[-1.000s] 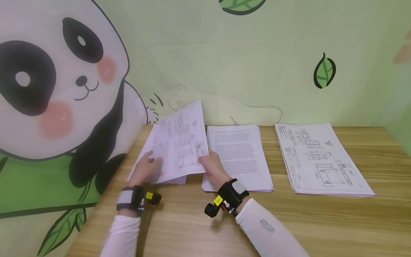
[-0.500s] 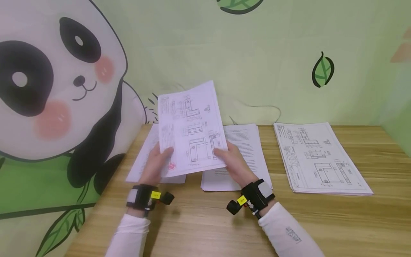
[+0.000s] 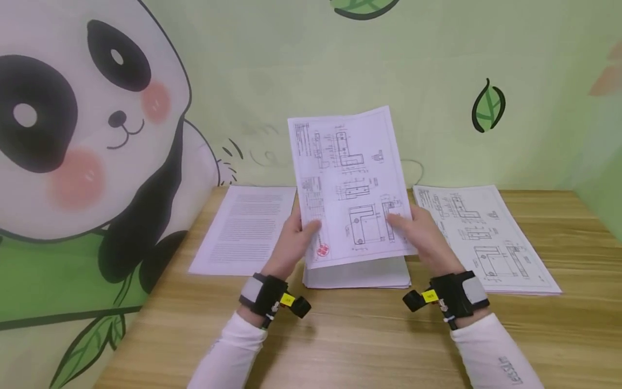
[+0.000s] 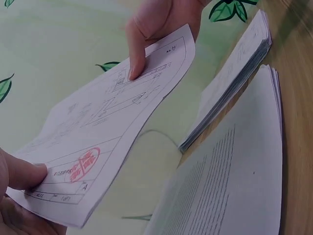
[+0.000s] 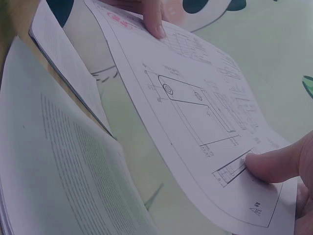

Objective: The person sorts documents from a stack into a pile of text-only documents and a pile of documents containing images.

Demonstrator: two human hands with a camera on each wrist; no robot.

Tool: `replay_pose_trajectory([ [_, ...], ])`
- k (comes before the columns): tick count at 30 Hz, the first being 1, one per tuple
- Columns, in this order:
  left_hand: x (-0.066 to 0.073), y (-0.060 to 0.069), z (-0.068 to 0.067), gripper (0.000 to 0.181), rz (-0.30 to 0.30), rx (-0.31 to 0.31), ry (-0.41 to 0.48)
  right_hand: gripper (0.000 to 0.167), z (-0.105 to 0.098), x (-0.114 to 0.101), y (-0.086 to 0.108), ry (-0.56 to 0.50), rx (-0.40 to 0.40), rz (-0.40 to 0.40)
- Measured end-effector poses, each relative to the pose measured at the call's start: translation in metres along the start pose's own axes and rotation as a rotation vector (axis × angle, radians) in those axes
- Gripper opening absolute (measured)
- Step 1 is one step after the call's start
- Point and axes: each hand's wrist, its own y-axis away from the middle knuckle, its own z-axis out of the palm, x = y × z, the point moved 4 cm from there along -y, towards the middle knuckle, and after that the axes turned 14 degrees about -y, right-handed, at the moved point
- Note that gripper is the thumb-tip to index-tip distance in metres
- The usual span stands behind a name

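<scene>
A sheet of paper (image 3: 335, 216) printed with technical drawings and a red stamp is held up, tilted, above the table. My left hand (image 3: 290, 246) pinches its lower left edge, thumb on the printed face near the stamp. At the lower right edge my right hand (image 3: 427, 237) pinches it the same way, fingers behind the paper. The left wrist view shows both thumbs on the sheet. Beneath it lies the middle stack of text pages (image 3: 357, 276), its upper part hidden in the head view; the printed lines show in the right wrist view.
To the left lies a stack of text pages (image 3: 243, 232). On the right is a stack of drawing sheets (image 3: 491, 243), its left corner partly covered by my hand. All rest on the wooden table (image 3: 350, 340), which meets a green painted wall (image 3: 252, 65) behind.
Both hands have lifted the drawing sheet and carried it rightward, from above the left stack to above the middle one. The left stack is now uncovered.
</scene>
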Motion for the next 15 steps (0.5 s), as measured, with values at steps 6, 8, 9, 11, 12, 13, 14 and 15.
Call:
replay_pose_trajectory([
  [6, 0.013, -0.011, 0.037, 0.044, -0.008, -0.028, 0.028, 0.050, -0.047, -0.005, 0.014, 0.071, 0.043, -0.030],
  [8, 0.018, -0.014, 0.048, 0.045, -0.010, -0.044, 0.052, 0.052, -0.062, -0.007, 0.017, 0.097, 0.062, -0.032],
  [9, 0.020, -0.016, 0.055, 0.046, -0.015, -0.054, 0.066, 0.052, -0.070, -0.007, 0.019, 0.114, 0.077, -0.036],
  [11, 0.025, -0.017, 0.067, 0.048, -0.023, -0.075, 0.082, 0.054, -0.086, -0.009, 0.022, 0.145, 0.102, -0.044],
  [12, 0.027, -0.018, 0.074, 0.049, -0.026, -0.084, 0.091, 0.054, -0.093, -0.009, 0.024, 0.159, 0.109, -0.044],
  [13, 0.028, -0.018, 0.081, 0.050, -0.029, -0.093, 0.098, 0.056, -0.101, -0.009, 0.026, 0.168, 0.114, -0.042],
  [14, 0.029, -0.018, 0.088, 0.051, -0.035, -0.102, 0.104, 0.057, -0.109, -0.009, 0.028, 0.175, 0.119, -0.040],
  [15, 0.029, -0.019, 0.096, 0.052, -0.039, -0.111, 0.110, 0.058, -0.116, -0.008, 0.030, 0.179, 0.124, -0.034],
])
